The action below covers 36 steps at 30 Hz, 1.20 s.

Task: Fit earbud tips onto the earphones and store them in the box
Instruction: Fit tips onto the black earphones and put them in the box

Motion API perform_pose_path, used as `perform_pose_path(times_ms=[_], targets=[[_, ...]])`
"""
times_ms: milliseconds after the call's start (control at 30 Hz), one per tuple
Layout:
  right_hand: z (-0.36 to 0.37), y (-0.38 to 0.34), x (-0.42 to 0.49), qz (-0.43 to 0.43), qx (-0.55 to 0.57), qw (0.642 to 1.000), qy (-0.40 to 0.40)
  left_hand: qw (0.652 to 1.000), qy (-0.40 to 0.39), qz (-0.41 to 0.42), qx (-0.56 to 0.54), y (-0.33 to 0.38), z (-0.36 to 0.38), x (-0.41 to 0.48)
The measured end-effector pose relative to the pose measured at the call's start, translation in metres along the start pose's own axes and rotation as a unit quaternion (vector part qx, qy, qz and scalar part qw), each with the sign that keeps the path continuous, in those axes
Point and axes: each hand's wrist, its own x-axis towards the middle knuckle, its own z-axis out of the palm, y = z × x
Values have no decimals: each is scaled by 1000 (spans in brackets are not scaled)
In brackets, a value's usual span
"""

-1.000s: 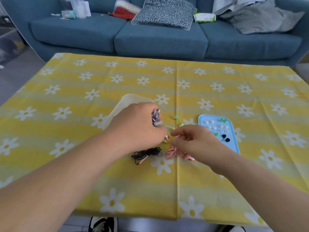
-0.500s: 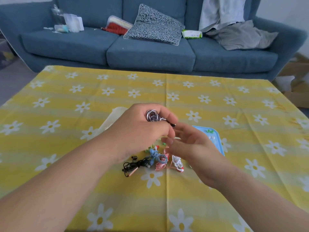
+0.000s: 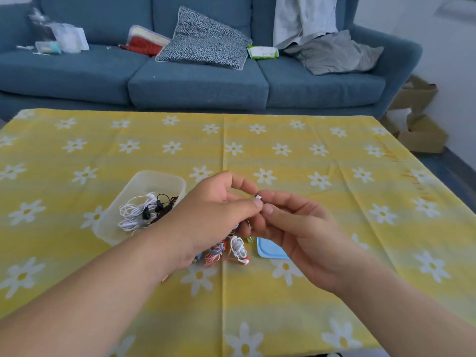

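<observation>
From the head camera, looking down over the table, both hands meet just above the middle of the yellow daisy tablecloth (image 3: 296, 161). The left hand (image 3: 213, 217) has its fingers curled in, thumb and forefinger nipping a tiny white-and-dark earbud (image 3: 258, 197). The right hand (image 3: 301, 233) comes in from the other side, its thumb and forefinger closed on the same small piece and its other fingers loosely bent beneath. The piece is too small to tell whether a tip sits on it. Below the hands, lying on the cloth, is a little heap of coiled earphones (image 3: 239, 249) in red, white and blue, partly hidden by the left wrist. Just beside that heap on the right, a corner of a pale blue tray (image 3: 270, 251) pokes out from under the right hand. To the left of the hands stands the translucent box (image 3: 154, 176), open on top, with a white earphone cable (image 3: 131, 213) and a black pair (image 3: 161, 204) tangled together inside it. Beyond the table runs a blue sofa (image 3: 198, 88) carrying a speckled cushion (image 3: 203, 39), a crumpled grey cloth (image 3: 334, 52), a green packet (image 3: 262, 52) and a red item in a clear container (image 3: 144, 41). Brown cardboard boxes (image 3: 419, 135) sit on the floor by the table's far right corner.
</observation>
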Motion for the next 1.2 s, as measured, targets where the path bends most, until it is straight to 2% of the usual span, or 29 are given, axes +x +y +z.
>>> perform_pose_path(times_ms=[100, 300, 533, 667, 800, 1067, 1200], targets=[[-10, -6, -6, -8, -20, 1000, 18, 1000, -5, 11, 25, -2, 12, 4], [-31, -9, -14, -6, -77, 994, 80, 994, 71, 22, 85, -8, 35, 18], [-41, -15, -19, 17, -19, 994, 108, 996, 43, -46, -56, -7, 50, 28], [-47, -13, -20, 20, -66, 988, 138, 993, 63, -35, -93, -13, 54, 34], [-49, -13, -19, 24, -61, 987, 148, 992, 81, -37, -95, -19, 61, 38], [-55, -18, -20, 41, 7, 989, 139, 996, 65, -35, -47, -29, 72, 44], [-57, -14, -17, 40, -63, 987, 146, 997, 58, -33, -34, -29, 75, 44]])
